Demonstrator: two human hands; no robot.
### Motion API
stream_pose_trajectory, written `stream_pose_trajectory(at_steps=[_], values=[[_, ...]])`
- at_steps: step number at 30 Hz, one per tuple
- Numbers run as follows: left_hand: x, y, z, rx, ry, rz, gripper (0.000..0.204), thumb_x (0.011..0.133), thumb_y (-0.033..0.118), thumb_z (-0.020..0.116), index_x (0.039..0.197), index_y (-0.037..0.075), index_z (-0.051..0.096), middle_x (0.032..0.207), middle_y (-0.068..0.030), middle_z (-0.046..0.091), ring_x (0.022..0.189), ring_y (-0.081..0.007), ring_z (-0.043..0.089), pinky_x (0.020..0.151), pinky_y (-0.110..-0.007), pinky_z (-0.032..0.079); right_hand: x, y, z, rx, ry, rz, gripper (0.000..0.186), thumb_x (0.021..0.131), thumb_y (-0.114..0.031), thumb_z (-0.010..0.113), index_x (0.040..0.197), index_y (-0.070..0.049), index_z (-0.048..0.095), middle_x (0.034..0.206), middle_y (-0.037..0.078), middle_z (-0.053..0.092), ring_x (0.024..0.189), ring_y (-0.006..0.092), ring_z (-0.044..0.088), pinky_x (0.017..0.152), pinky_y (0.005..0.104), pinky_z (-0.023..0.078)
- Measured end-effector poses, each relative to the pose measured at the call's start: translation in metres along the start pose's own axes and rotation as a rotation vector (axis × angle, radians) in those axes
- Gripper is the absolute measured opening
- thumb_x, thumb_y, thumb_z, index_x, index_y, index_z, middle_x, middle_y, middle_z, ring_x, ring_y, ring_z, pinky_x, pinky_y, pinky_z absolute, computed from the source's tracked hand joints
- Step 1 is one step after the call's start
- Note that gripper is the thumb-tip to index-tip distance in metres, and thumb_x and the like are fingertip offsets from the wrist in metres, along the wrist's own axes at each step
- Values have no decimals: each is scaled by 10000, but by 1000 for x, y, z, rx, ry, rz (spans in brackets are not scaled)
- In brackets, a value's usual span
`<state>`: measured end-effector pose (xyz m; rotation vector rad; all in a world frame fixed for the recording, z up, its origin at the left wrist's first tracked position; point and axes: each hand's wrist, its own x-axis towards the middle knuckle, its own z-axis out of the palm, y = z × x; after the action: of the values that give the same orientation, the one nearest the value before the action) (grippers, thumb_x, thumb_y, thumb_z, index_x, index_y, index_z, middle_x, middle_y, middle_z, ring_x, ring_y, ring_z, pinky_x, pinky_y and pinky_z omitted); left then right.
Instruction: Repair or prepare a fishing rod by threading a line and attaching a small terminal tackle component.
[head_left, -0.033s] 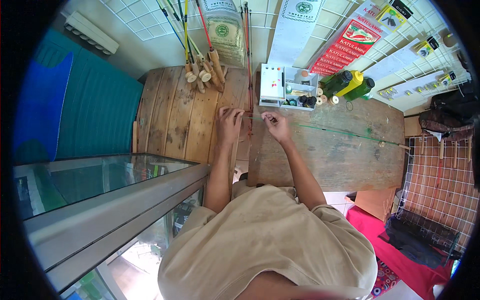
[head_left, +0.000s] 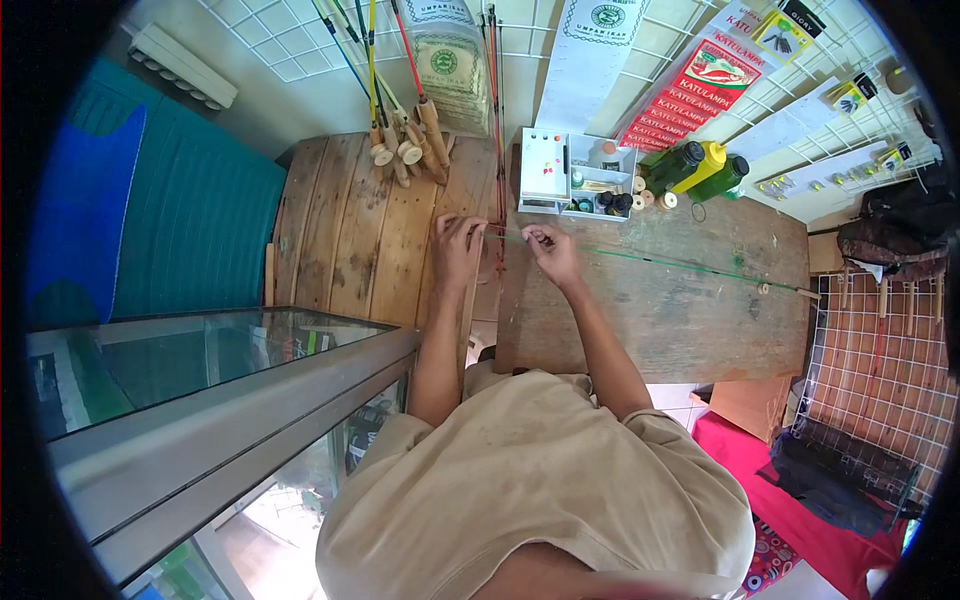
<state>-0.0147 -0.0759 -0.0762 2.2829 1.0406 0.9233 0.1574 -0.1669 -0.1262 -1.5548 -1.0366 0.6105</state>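
Note:
A thin green fishing rod (head_left: 690,266) lies slantwise over the wooden tabletop, its wooden handle end (head_left: 808,293) at the far right edge. My right hand (head_left: 555,255) is closed in a pinch around the rod's slim end. Just to the left, my left hand (head_left: 458,245) has its fingers drawn together at the very tip, above the gap between two tables. The thin tip spans the short space between my hands. Whether a line or small fitting sits in my fingertips is too small to make out.
Several rods with cork handles (head_left: 408,150) stand at the back left. Behind my right hand is a white organizer box (head_left: 545,205) with small bottles, beside green bottles (head_left: 720,178) and wooden spools (head_left: 667,201). A glass display case (head_left: 240,375) borders my left arm.

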Motion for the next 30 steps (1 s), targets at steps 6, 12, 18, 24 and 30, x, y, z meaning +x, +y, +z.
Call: stream_pose_trajectory(at_steps=[6,12,18,24,30], values=[[-1,6,-3,46,-6,-4,103,856,142,633,945,93,653,960,-61,655,1024,-297,523,901,-421,406,-1,-10,1,-69,-16,3,110,816,-36,648,920,-29,684,800,95,650,694,165,610,638,284,477],[-4,4,-3,55,-5,-15,123,849,129,635,961,82,651,998,-87,645,1060,-322,504,919,-423,413,1,-26,0,-86,-72,-71,227,808,-30,628,1034,-40,649,943,129,640,846,228,620,772,323,488],[-5,4,-3,12,33,-30,117,842,109,631,952,78,652,1003,-93,641,1093,-330,490,937,-425,402,10,-51,15,-144,-82,-320,389,794,-62,631,1175,-43,560,1133,160,576,1104,339,488,968,393,385],[-6,3,-5,-16,73,-31,121,835,104,641,954,85,650,1010,-83,632,1093,-328,488,942,-432,398,17,-50,35,-212,-191,-298,290,798,-41,661,1087,-32,634,1011,147,634,989,302,570,892,370,449],[-15,0,-13,2,72,-54,145,834,106,651,979,98,653,1022,-79,628,1109,-331,471,959,-435,382,14,-49,43,-121,-138,-197,161,799,-39,661,956,-9,680,882,141,665,864,315,604,785,387,478]])
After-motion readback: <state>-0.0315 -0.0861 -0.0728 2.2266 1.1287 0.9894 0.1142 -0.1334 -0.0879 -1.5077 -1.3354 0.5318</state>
